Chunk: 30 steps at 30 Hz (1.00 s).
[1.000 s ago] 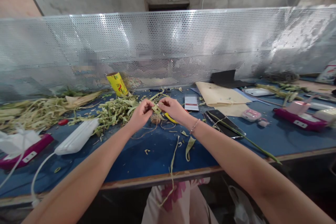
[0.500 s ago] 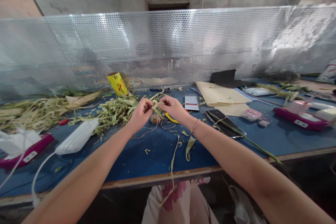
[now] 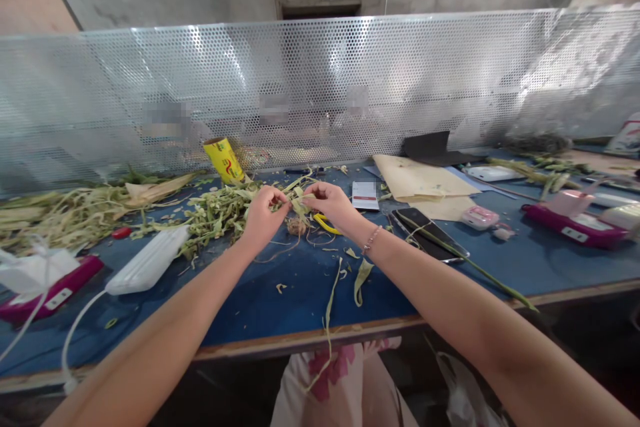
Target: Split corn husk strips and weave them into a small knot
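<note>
My left hand (image 3: 263, 215) and my right hand (image 3: 334, 205) meet above the blue table (image 3: 280, 293), both pinched on a pale green leaf strip (image 3: 301, 204) stretched between them. The fingertips are pressed together on the strip, with only a short gap between the two hands. A small brown tangle of fibres (image 3: 296, 227) lies on the table just below the hands. A pile of green leaf trimmings (image 3: 215, 213) lies to the left of my left hand. Something yellow (image 3: 326, 225) shows under my right hand.
A yellow roll (image 3: 224, 160) stands by the perforated metal screen (image 3: 320, 87). A black phone (image 3: 431, 235), brown paper (image 3: 420, 183), pink devices (image 3: 575, 223) and a long green stem (image 3: 480, 270) lie right. A white mask (image 3: 147, 260) and straw heap (image 3: 65, 213) lie left.
Both hands have stayed in place, working the leaf strip; the fingers have shifted slightly and the strip between them now sits a little higher and more stretched.
</note>
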### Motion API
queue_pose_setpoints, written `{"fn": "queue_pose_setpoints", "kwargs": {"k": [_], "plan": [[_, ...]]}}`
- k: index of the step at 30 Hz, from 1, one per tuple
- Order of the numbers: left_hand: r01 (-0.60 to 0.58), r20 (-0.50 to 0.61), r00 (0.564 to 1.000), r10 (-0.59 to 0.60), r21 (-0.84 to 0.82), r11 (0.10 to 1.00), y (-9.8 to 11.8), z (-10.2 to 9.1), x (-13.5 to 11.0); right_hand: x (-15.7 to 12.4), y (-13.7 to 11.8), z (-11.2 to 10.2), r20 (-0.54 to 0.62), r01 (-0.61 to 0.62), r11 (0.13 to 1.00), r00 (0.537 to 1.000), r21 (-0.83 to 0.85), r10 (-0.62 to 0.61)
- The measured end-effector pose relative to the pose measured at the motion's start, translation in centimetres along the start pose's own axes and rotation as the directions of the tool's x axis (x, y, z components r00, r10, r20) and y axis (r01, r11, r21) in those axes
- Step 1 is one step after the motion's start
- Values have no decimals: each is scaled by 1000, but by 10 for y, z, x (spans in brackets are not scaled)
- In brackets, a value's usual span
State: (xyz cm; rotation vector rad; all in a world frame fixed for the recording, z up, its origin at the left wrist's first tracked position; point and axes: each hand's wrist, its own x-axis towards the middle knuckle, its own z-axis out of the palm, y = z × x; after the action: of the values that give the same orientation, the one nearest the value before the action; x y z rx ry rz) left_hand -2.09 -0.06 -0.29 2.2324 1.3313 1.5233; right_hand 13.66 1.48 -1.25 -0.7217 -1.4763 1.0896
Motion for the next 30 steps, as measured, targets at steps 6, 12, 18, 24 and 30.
{"fn": "queue_pose_setpoints", "kwargs": {"k": [6,12,18,24,30], "plan": [[85,49,995,-83,-38,996,5,1,-3,0,-2,0,-25,-31,998,999,49,32],[207,66,978,-199,-160,965,5,5,-3,1,2,-2,-25,-4,998,1000,68,6],[248,60,969,-240,-219,944,2,7,-3,2,6,-4,-10,82,990,996,-118,-83],[244,58,970,-237,-211,947,0,9,-4,2,8,-6,35,65,974,998,-216,-59],[261,68,965,-252,-255,931,-5,10,-3,3,13,-2,86,-108,994,991,26,105]]}}
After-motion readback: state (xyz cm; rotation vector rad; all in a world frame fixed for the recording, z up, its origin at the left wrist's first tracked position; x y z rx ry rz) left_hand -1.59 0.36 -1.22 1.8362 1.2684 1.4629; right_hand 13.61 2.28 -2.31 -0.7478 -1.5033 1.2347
